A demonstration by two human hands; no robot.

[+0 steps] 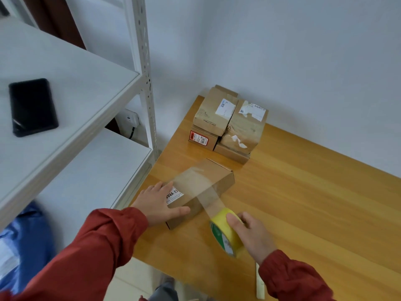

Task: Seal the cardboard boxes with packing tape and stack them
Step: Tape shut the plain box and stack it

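Tape (204, 187) spans the box (200, 190); your left hand (157, 204) presses flat on it, your right hand (249, 233) grips the yellow roll (226, 232).

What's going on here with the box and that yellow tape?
A person is taping a cardboard box shut on the wooden table. Their left hand presses flat on the box to steady it. Their right hand grips the yellow tape roll, with a clear strip stretched from it across the box's top. Other taped boxes sit stacked at the table's far corner.
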